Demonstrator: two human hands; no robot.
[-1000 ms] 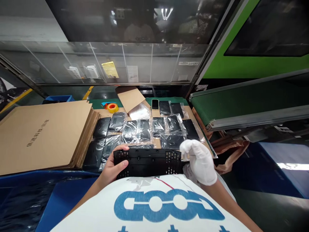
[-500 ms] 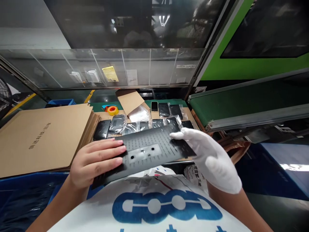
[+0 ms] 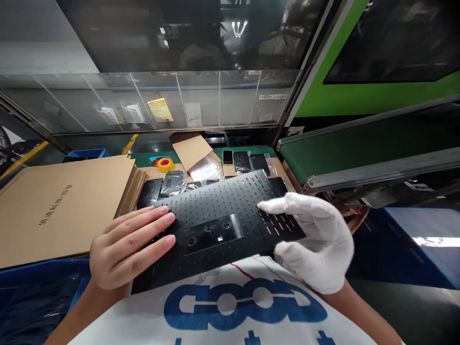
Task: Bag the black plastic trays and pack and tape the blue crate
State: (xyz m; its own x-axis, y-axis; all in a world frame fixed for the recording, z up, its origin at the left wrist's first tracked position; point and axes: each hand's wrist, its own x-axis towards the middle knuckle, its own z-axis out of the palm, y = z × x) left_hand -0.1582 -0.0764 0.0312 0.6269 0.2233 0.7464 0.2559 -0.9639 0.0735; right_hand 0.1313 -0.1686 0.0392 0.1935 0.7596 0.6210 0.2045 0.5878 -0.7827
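Observation:
A black plastic panel (image 3: 215, 201) with rows of slots and a smooth recessed rectangle slants across my lap, in front of the bench. My bare left hand (image 3: 132, 247) grips its left end, fingers lying on the top face and the thumb hidden. My right hand (image 3: 311, 242), in a white glove, curls around the right end. Its fingertips rest on the slotted face, while the thumb is at the near edge. Beyond the panel lie several black pieces in clear plastic bags, among them one bagged piece (image 3: 173, 183) at the left.
Stacked cardboard sheets (image 3: 68, 206) stand at the left, above a blue bin (image 3: 46, 273). On the bench are yellow tape (image 3: 165, 164), an open cardboard box (image 3: 190, 151) and a phone (image 3: 227, 157). A green conveyor belt (image 3: 359, 143) runs along the right.
The panel has tilted so its slotted face shows more fully. My left hand has shifted slightly left and down. My right thumb has come to the panel's near edge.

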